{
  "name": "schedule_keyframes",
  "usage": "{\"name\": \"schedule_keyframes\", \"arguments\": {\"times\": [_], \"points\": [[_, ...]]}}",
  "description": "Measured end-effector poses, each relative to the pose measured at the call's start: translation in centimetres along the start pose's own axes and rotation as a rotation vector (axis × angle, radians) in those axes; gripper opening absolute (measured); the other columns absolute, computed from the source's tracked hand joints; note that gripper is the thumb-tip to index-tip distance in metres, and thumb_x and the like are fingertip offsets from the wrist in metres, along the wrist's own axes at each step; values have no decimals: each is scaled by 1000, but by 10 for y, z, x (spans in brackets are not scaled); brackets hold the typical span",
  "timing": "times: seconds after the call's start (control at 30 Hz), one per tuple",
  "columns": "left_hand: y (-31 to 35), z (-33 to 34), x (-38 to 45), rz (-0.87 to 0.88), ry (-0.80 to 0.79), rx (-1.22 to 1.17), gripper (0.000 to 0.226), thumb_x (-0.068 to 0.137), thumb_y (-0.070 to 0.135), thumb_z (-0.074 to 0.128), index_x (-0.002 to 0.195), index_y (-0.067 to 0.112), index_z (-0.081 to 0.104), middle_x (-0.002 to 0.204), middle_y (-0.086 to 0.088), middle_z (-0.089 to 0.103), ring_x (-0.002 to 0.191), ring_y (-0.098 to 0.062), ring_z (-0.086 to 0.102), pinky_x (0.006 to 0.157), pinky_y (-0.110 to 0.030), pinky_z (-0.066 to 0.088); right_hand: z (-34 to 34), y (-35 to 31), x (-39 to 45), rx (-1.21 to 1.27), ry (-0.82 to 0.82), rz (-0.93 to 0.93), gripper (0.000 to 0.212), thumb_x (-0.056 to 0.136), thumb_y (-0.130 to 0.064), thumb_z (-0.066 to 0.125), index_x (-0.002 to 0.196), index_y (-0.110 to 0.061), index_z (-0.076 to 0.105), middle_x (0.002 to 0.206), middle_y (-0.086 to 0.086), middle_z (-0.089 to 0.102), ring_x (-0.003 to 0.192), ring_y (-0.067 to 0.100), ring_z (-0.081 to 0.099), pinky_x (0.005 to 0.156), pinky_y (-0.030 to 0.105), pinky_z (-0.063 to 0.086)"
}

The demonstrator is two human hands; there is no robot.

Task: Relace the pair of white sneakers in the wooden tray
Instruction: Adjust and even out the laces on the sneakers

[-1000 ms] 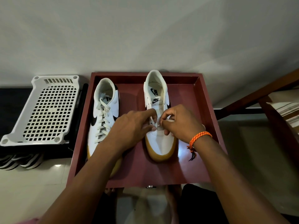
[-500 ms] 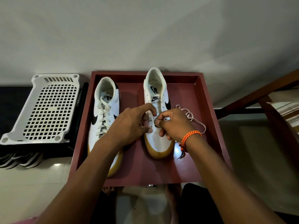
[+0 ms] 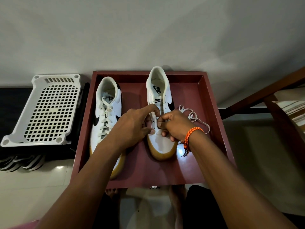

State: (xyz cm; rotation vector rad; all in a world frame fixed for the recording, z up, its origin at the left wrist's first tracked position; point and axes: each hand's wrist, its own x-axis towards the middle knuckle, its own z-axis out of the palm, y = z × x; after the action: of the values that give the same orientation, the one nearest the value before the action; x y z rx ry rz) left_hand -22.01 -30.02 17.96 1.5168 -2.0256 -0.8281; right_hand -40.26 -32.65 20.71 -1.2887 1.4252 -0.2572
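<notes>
Two white shoes sit side by side in a dark red wooden tray (image 3: 212, 103) on the floor, toes pointing at the person. The left shoe (image 3: 105, 116) has its lace tied all the way up. The right shoe (image 3: 159, 100) has bare lace holes.

Both hands are on the right shoe, near the low holes. The left hand (image 3: 132, 128) holds the side of the shoe, with the pointer finger bent over the top and the thumb pressing on the white front part. The right hand (image 3: 175, 124) is curled up tight, and its finger and thumb pinch something small at the holes. It looks like the lace end, but it is too small to tell for sure. An orange bracelet (image 3: 192, 133) is on the right wrist.

The loose white lace (image 3: 194, 117) lies in loops on the tray floor, just beside the right shoe and behind the right hand.

A white plastic rack (image 3: 47, 111) with lots of square holes lies to the left of the tray.
</notes>
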Motion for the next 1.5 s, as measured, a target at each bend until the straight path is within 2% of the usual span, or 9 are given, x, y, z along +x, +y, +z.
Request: {"name": "schedule_keyframes", "arguments": {"times": [0.37, 0.53, 0.67, 0.87, 0.97, 1.1, 1.23, 1.37, 1.5], "points": [[2, 0, -2, 18, 19, 66, 59, 78, 11, 90, 123, 35, 59, 76, 10, 59, 71, -5, 59, 64, -34, 51, 7, 2, 1, 155, 47, 39, 17, 101, 3, 55, 99, 10, 70, 60, 11, 59, 28, 8, 39, 34, 15, 31], [2, 0, -2, 8, 29, 36, 71, 78, 10, 91, 131, 35, 50, 77, 7, 64, 70, -10, 64, 68, -45, 58, 7, 5, 4, 91, 76, 11, 16, 102, -1, 59, 94, 5, 71, 61, 12, 67, 34, 11, 50, 37, 20, 37], [1, 1, -3, 3, 38, 26, 77, 78, 8, 90, 133, 35, 42, 76, 10, 66, 66, -9, 66, 66, -45, 59, 1, 6, 9, 136, 6, 91, 10, 100, -6, 65, 96, -3, 73, 58, 8, 68, 33, 10, 42, 39, 20, 33], [-10, 1, -3, -13, 59, 62, 40, 76, 24, 94, 94, 29, 60, 75, 13, 65, 71, -6, 62, 64, -40, 54, 6, 6, 6, 62, 69, 51, 16, 102, -3, 60, 99, 3, 74, 57, 7, 59, 29, 7, 41, 36, 17, 36], [-10, 4, -4, -31, 75, 104, 28, 77, 30, 93, 80, 28, 65, 69, 12, 63, 69, -5, 60, 60, -31, 47, 12, 7, 7, -103, 120, -10, 22, 102, -3, 55, 90, -6, 74, 58, 6, 63, 28, 7, 44, 39, 18, 39], [-9, 7, -1, -49, 66, 135, 22, 78, 29, 92, 79, 26, 71, 65, 13, 64, 66, -3, 61, 60, -30, 48, 17, 8, 7, -383, 183, -98, 24, 95, 0, 59, 84, -14, 75, 59, 1, 68, 40, 10, 56, 55, 28, 50], [-9, 1, 2, -115, 24, 44, 22, 75, 21, 96, 77, 24, 74, 64, 12, 67, 67, -2, 64, 59, -18, 44, 10, 8, 3, -261, 168, -110, 26, 102, -12, 58, 84, -22, 73, 55, 4, 70, 32, 3, 52, 52, 20, 39], [-10, -2, 2, -160, -2, -40, 23, 73, 14, 96, 77, 24, 76, 70, 7, 72, 69, -9, 67, 66, -19, 52, 7, 7, 4, -318, 219, -141, 23, 97, -11, 60, 80, -22, 71, 54, 2, 70, 34, 4, 52, 55, 26, 47], [-11, -3, 3, -178, -10, -65, 25, 72, 12, 97, 77, 24, 75, 73, 7, 73, 70, -10, 67, 68, -20, 54, 8, 7, 10, -167, 152, -93, 32, 103, -4, 51, 76, -11, 68, 71, 9, 71, 56, 27, 68, 47, 28, 47]]}}
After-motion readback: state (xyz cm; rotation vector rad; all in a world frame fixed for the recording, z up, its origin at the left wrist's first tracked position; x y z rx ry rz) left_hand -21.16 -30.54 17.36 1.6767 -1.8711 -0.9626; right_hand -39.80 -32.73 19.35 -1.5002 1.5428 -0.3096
